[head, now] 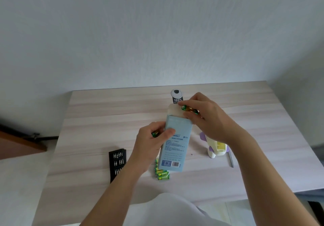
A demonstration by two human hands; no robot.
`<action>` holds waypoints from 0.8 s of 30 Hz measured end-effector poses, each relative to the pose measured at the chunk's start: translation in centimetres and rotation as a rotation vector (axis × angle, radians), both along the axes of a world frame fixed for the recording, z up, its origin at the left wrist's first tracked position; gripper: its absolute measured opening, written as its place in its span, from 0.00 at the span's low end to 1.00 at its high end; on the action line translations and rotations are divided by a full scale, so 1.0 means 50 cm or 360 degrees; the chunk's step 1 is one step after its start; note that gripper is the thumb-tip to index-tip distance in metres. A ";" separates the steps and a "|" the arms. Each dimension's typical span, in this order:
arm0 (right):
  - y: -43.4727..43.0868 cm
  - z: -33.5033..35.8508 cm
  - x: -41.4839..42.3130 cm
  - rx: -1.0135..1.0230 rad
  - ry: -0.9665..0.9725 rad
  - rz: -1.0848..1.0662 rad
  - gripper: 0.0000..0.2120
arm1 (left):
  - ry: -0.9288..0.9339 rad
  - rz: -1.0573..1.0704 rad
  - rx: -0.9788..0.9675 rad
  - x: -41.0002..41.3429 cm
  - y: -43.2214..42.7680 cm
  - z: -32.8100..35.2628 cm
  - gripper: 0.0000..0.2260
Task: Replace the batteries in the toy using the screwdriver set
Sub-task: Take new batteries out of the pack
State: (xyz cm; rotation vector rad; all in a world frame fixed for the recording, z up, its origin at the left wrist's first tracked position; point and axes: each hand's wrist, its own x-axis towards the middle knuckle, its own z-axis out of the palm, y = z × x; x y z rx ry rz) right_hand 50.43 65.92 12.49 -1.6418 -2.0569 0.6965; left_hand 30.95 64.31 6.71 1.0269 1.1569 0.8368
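Nearest the person, at 6 o'clock from the box, a cluster of green-and-yellow loose batteries (162,173) lies on the pale wood table (91,120). Four show, and the box hides whether there are more. At 8 o'clock sits one open black bit case (117,162), its slots filled with rows of small silver bits, too small to count. At 4 o'clock lies one slim grey rod (231,159). Just beside it, at 3 o'clock, is the toy (214,146): a single piece with a cream body, purple parts and a yellow section. It lies on the table and is partly covered by the right wrist.

In the middle is one pale blue box (175,145), printed with small text and a barcode, its long side pointing to 12 o'clock. Its top flap (175,109) stands open, and what is inside cannot be seen. The left hand (152,144) grips the box's left edge with the thumb across the front. One green-tipped battery (155,134) is tucked in the same hand against the box. At 1 o'clock the right hand (208,118) pinches a second battery (190,109), gold and green, between thumb and fingers, right over the open flap. A black tab (178,100) reading "100%" shows just past the flap. Farthest, at 12 o'clock, one round grey cable port (176,93) sits in the tabletop.
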 end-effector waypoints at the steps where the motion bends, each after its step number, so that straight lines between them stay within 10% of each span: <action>1: -0.002 0.003 0.000 0.0007 0.0001 -0.0001 0.17 | -0.0028 0.0019 -0.0013 0.003 -0.002 0.004 0.06; 24: -0.017 0.019 0.006 0.0230 0.0099 -0.0064 0.08 | -0.0217 0.0051 -0.0124 0.014 -0.017 0.036 0.06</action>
